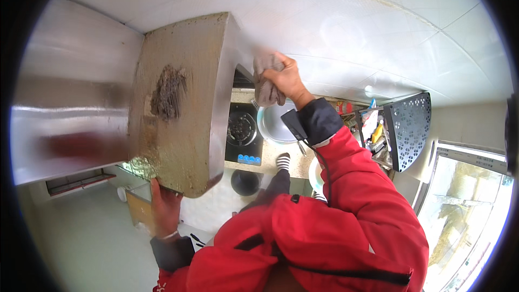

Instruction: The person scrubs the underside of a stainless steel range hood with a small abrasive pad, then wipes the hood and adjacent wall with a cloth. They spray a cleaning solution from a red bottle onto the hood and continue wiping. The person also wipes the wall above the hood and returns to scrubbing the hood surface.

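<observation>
My right hand (287, 76) grips a bunched, greyish-brown cloth (265, 89) beside the hood, near the white wall (344, 40). To its left is a metal range hood (194, 81), its top coated in yellowish grease. A dark, thick patch of grime (169, 92) with streaks lies on that top. At the hood's near edge is my left hand (165, 211), the thumb over the rim and the other fingers partly hidden beneath it. Left of the hood rises a shiny metal panel (77, 101).
Below are a gas hob (242, 129), a light basin (277, 123) and a speckled countertop (275, 158); one striped-sock foot (284, 162) rests there. A black perforated corner rack (409, 129) holds packets and bottles on the right. A window (466, 211) stands beyond it.
</observation>
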A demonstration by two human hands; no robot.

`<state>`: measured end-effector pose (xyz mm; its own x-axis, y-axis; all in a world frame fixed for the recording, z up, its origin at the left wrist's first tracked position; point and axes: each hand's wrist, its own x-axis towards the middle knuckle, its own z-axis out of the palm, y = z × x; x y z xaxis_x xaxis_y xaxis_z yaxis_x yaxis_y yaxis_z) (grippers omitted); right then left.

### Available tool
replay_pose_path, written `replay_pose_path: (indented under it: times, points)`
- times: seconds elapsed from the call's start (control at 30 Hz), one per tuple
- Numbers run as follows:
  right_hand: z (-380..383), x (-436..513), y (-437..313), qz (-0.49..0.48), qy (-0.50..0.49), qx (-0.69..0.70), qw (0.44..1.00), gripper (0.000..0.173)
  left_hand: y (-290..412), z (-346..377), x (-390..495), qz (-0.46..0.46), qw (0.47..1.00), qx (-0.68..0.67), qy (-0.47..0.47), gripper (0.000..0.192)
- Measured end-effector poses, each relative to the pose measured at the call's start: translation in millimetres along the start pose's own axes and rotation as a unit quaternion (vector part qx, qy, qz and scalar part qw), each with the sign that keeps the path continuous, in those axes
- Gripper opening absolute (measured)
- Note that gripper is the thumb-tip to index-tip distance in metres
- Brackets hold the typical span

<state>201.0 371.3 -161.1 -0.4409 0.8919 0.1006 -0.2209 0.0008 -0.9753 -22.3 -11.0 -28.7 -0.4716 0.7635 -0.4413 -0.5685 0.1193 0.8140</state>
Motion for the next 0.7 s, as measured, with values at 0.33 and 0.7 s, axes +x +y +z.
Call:
replay_pose_path:
  times: [0.33,0.7]
  points:
    - [-12.8,-72.2,-57.5,0.188,0.003,0.500,0.845,0.049,-122.5,-31.8,28.1,-0.238,0.960,-0.079,-0.124,0.059]
    - [-3.3,-162.5,-12.1,0.300,-0.002,0.301,0.905,0.058,-166.3,95.4,72.7,-0.158,0.980,-0.074,-0.097,0.027]
